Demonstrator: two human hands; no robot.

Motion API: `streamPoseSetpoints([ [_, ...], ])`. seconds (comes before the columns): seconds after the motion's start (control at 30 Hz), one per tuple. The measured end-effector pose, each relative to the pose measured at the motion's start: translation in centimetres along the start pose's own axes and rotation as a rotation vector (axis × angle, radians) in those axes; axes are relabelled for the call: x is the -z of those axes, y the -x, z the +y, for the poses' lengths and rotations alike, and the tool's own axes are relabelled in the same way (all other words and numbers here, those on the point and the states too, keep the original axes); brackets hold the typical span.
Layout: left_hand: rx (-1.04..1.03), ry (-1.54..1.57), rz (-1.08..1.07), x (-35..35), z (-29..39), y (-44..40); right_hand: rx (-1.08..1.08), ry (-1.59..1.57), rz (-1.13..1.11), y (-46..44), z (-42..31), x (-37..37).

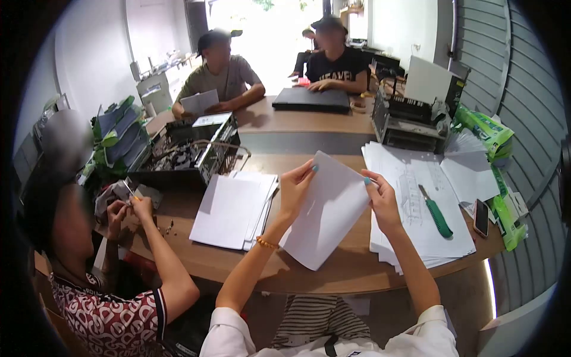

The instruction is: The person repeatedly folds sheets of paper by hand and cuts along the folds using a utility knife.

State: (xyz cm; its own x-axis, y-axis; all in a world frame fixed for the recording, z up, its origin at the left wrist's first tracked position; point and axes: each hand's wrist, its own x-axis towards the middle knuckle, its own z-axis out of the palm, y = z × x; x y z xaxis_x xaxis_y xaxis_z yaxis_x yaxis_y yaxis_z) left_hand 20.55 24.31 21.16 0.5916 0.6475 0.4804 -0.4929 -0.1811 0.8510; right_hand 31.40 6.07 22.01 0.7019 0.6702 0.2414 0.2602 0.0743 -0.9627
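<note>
Both hands apart, each pinching the same white sheet (327, 217): left hand (295, 187) on its top-left edge, right hand (383, 202) on its upper-right corner, thumbs on the upper face. Sheet is tilted and bowed, low corner over the near edge of the desk (208, 262); can't tell if it touches the wood, or if it's one ply or several. For a clean hold I'd go light on the thumbs, pull evenly between both corners to flatten the bow, and support the low end so it doesn't crease. Left of it, toward the near edge: paper stack (226, 214), edges uneven; worth squaring. Right end: drawings (404, 202) with a green cutter (437, 214) lying on top, blade looks exposed, so I'd steer the right wrist and sheet clear. Phone (481, 218) by the right edge. Person on the left (107, 315) is working near the left edge, beside the computer case (190, 149); leave elbow room. Far edge: closed laptop (312, 100), two people (229, 77) seated.
</note>
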Motion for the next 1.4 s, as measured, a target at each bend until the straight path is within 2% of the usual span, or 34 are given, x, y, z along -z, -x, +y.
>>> streamPoseSetpoints([
  [0.07, 0.004, 0.056, 0.032, 0.4, 0.3, -0.2, 0.012, -0.078, -0.004, -2.1, 0.0, 0.0],
  [0.13, 0.024, 0.108, 0.067, 1.3, 0.7, -0.5, 0.039, -0.307, -0.132, -3.8, -0.4, -0.4],
  [0.2, 0.064, 0.187, 0.132, 3.0, 0.1, -1.0, 0.023, -0.345, -0.215, -4.6, -1.5, 0.0],
  [0.27, 0.009, 0.207, 0.123, 4.4, 0.2, -1.5, -0.075, -0.347, -0.317, -5.6, -2.2, 0.5],
  [0.37, -0.012, 0.147, 0.223, 5.1, 1.1, -1.8, -0.025, -0.259, -0.3, -6.3, -3.7, -0.1],
  [0.5, -0.031, 0.166, 0.205, 5.9, 2.1, -2.4, 0.045, -0.136, -0.239, -6.8, -5.5, -1.4],
  [0.63, -0.017, 0.125, 0.197, 5.9, 3.1, -2.3, 0.042, -0.156, -0.235, -6.7, -4.2, -1.4],
  [0.7, 0.024, 0.15, 0.158, 5.7, 3.2, -2.2, 0.148, -0.182, -0.239, -6.7, -3.3, -1.0],
  [0.87, 0.044, 0.242, 0.132, 4.4, 3.2, -2.5, 0.058, -0.256, -0.197, -6.9, -3.9, -0.2],
  [0.93, 0.047, 0.271, 0.128, 4.0, 2.6, -2.7, 0.062, -0.174, -0.292, -7.3, -2.7, -0.4],
  [1.0, 0.011, 0.297, 0.204, 3.8, 1.6, -2.9, 0.087, -0.118, -0.254, -7.5, -2.2, -0.8],
  [1.1, 0.018, 0.28, 0.234, 4.6, 1.3, -2.8, 0.108, -0.144, -0.313, -7.6, -2.2, -0.9],
  [1.2, 0.001, 0.302, 0.178, 5.9, 1.0, -2.9, 0.103, -0.119, -0.262, -7.2, -2.5, -2.1],
  [1.23, -0.021, 0.335, 0.1, 6.5, 1.0, -2.6, 0.096, -0.124, -0.263, -7.1, -2.2, -2.5],
  [1.3, 0.032, 0.353, 0.104, 6.1, 1.1, -2.2, 0.33, 0.104, -0.26, -7.0, -1.7, -3.3],
  [1.33, 0.081, 0.374, 0.105, 6.0, 1.0, -2.1, 0.328, 0.099, -0.262, -6.8, -1.5, -3.8],
  [1.4, 0.105, 0.363, 0.121, 6.1, 1.0, -2.0, 0.1, -0.378, -0.357, -6.1, -1.4, -4.5],
])
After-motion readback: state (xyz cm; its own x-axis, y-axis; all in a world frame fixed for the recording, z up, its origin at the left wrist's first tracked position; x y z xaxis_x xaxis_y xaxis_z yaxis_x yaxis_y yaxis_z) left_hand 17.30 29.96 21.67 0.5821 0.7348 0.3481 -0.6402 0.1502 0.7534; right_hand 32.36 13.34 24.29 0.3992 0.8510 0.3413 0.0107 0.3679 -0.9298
